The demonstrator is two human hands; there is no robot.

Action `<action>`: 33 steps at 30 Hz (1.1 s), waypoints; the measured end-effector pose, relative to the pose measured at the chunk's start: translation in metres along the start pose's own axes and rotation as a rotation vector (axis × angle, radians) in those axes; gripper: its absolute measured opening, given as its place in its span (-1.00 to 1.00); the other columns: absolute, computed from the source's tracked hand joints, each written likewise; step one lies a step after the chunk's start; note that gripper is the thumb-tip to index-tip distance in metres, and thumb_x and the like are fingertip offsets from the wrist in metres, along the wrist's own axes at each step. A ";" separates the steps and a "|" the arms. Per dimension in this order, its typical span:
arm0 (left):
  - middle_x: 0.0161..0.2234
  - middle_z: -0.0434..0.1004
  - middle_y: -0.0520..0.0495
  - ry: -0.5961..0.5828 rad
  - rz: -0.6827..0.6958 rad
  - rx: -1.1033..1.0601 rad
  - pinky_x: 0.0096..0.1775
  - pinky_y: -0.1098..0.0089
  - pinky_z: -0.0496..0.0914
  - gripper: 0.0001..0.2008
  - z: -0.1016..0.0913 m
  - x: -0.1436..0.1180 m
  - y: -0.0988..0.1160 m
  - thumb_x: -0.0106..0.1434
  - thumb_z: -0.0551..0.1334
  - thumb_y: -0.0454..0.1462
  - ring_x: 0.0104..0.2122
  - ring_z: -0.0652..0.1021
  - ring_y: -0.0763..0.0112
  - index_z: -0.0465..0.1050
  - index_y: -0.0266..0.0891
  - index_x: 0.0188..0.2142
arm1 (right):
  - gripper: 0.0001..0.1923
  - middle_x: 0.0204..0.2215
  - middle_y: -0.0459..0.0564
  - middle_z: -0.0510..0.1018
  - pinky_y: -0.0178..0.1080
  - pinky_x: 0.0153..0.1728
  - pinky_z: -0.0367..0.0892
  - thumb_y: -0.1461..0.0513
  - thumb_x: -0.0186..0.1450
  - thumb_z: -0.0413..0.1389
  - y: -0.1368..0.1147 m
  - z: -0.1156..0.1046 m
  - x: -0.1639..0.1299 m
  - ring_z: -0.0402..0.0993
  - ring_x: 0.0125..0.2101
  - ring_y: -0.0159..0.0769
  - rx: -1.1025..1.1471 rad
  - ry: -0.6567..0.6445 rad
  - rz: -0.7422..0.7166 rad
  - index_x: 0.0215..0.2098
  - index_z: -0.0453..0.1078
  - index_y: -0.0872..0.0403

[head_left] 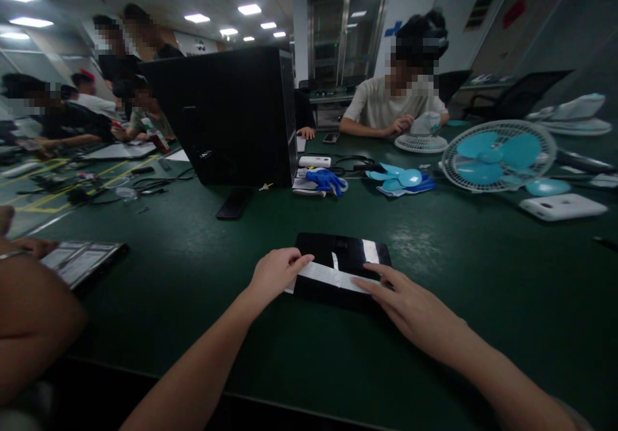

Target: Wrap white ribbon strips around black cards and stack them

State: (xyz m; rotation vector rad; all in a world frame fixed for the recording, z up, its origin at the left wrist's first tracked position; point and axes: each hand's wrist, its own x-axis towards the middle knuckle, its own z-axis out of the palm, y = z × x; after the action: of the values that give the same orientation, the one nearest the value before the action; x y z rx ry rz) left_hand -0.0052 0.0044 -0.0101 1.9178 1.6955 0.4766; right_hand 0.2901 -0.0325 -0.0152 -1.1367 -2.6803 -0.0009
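A flat black case lies on the green table in front of me, with a silvery white patch near its far right corner. A long white paper strip with fine lines of print runs across its near part, crossed by a short narrow white strip. At the left end, my left hand is closed on the paper strip, its thumb on top and its other fingers partly hidden. My right hand rests at the right end, fingers stretched out and apart, the fingertips touching the strip and the case.
A big black computer case stands ahead to the left, a dark phone before it. Blue-and-white gloves, blue fan blades and a round fan lie farther back. Another person's arm is at left; a person sits opposite.
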 end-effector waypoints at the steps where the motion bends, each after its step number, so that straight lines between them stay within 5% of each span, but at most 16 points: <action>1: -0.42 0.48 -0.02 0.014 0.005 -0.024 -0.47 0.44 0.16 -0.55 0.001 0.001 -0.002 0.28 0.06 0.10 -0.45 0.43 0.37 0.48 -0.19 -0.41 | -0.45 0.21 0.11 0.19 -0.04 -0.15 0.46 0.28 0.35 -0.06 0.001 0.000 0.000 0.39 -0.01 -0.12 -0.005 -0.006 0.000 0.29 0.11 -0.19; 8: -0.52 0.41 -0.04 0.089 -0.012 -0.082 -0.49 0.44 0.15 -0.49 0.003 0.003 -0.007 0.34 -0.03 0.05 -0.52 0.40 0.35 0.41 -0.21 -0.52 | -0.53 0.15 0.06 0.29 -0.03 -0.15 0.45 0.20 0.38 -0.07 0.008 0.001 0.002 0.37 -0.01 -0.11 -0.006 0.023 -0.011 0.25 0.18 -0.18; 14: -0.49 0.43 -0.02 0.054 0.066 -0.033 -0.50 0.46 0.11 -0.62 -0.002 0.002 -0.004 0.29 0.10 0.02 -0.51 0.41 0.36 0.45 -0.18 -0.44 | -0.53 0.13 0.06 0.32 0.00 -0.14 0.42 0.23 0.37 -0.07 0.010 0.001 0.003 0.37 -0.03 -0.11 -0.047 0.028 -0.009 0.23 0.21 -0.16; 22: -0.59 0.32 0.00 0.070 0.069 -0.006 -0.54 0.47 0.05 -0.59 0.006 0.003 -0.006 0.22 0.18 0.03 -0.59 0.31 0.41 0.38 -0.20 -0.59 | -0.52 0.16 0.01 0.30 0.00 -0.08 0.39 0.28 0.35 -0.05 0.011 0.005 0.001 0.30 0.05 -0.11 -0.040 0.010 -0.004 0.21 0.23 -0.17; 33: -0.61 0.26 0.11 0.134 0.095 -0.145 -0.53 0.47 -0.02 -0.71 0.012 0.005 -0.008 0.13 0.30 -0.02 -0.60 0.27 0.44 0.37 -0.14 -0.31 | -0.57 0.06 0.01 0.40 0.02 -0.13 0.37 0.30 0.33 -0.06 0.004 -0.005 0.002 0.34 -0.01 -0.09 -0.079 0.021 -0.012 0.12 0.34 -0.10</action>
State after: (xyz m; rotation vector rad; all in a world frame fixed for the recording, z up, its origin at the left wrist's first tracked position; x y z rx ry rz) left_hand -0.0033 0.0077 -0.0251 1.9029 1.6086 0.7589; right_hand 0.2927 -0.0283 -0.0104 -1.1374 -2.6897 -0.1214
